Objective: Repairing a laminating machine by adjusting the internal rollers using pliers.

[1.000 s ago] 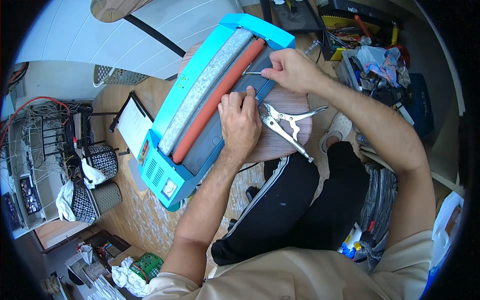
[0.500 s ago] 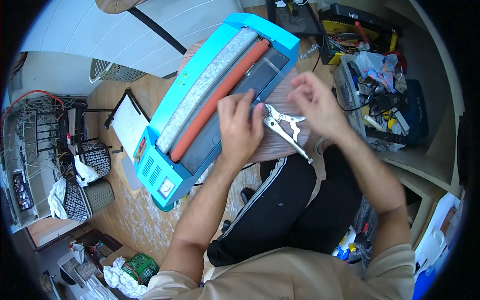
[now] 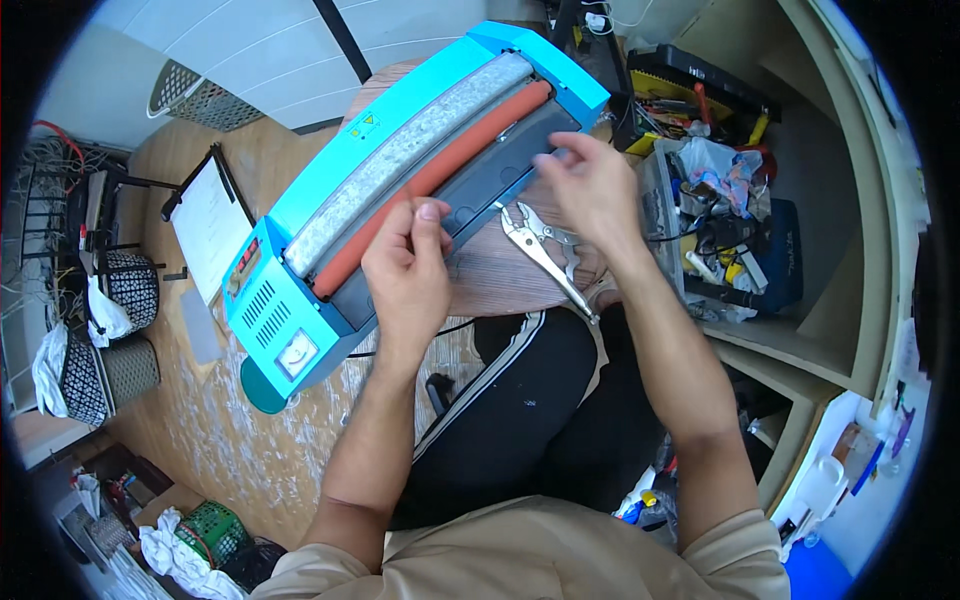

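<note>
A turquoise machine (image 3: 268, 318) with a mottled grey roller (image 3: 400, 150) and an orange-red roller (image 3: 470, 145) lies aslant on a wood-grained round top (image 3: 490, 270). My left hand (image 3: 405, 270) is over its near edge, in front of the orange-red roller. Its fingers are curled and the thumb presses against them; whatever they pinch is hidden. My right hand (image 3: 600, 200), slightly blurred, hovers by the machine's right near edge with thumb and fingers apart. Locking pliers (image 3: 545, 258) lie between the hands. A small shiny metal piece (image 3: 508, 131) is near the orange-red roller.
At the right, a clear plastic bin (image 3: 660, 200) full of odds and ends stands by an open toolbox (image 3: 690, 95) and a shelf unit (image 3: 850, 330). A clipboard with white paper (image 3: 208, 230) and patterned baskets (image 3: 130, 295) are at the left. My legs are below the round top.
My left hand has come off the machine's dark tray and moved left, its fingers now pinched. My right hand has moved left toward the machine. The whole view has shifted slightly.
</note>
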{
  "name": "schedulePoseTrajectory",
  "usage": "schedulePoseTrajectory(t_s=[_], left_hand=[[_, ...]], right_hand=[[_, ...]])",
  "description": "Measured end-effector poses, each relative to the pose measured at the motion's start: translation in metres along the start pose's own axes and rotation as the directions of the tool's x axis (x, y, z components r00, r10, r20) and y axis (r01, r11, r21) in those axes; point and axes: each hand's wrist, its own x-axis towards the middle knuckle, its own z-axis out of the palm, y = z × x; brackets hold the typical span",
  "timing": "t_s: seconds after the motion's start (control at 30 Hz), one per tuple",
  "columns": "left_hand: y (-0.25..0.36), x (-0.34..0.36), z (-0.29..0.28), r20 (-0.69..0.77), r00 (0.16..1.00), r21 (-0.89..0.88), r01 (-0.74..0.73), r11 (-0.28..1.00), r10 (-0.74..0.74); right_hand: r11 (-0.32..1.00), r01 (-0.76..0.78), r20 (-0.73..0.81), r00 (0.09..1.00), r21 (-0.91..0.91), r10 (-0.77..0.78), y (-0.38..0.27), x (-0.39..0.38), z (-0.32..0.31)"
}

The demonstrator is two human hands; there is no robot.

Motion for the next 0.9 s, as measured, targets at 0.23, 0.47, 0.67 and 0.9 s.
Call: schedulePoseTrajectory(t_s=[0.23,0.47,0.67,0.9], left_hand=[[-0.018,-0.005,-0.01,0.033,0.991,0.276,-0.132,0.952,0.127],[-0.029,-0.006,-0.006,0.037,0.976,0.265,-0.216,0.94,0.214],[-0.032,-0.007,-0.011,0.028,0.972,0.254,-0.232,0.939,0.232],[-0.039,-0.008,-0.007,0.022,0.955,0.301,-0.289,0.909,0.296]], right_hand=[[0.7,-0.514,0.243,0.856,0.496,0.457,-0.036,0.041,0.025],[0.573,-0.623,0.352,0.779,0.532,0.52,-0.025,0.059,0.031],[0.799,-0.487,0.174,0.873,0.352,0.455,-0.032,0.044,0.042],[0.914,-0.383,0.067,0.924,0.133,0.377,-0.03,0.046,0.056]])
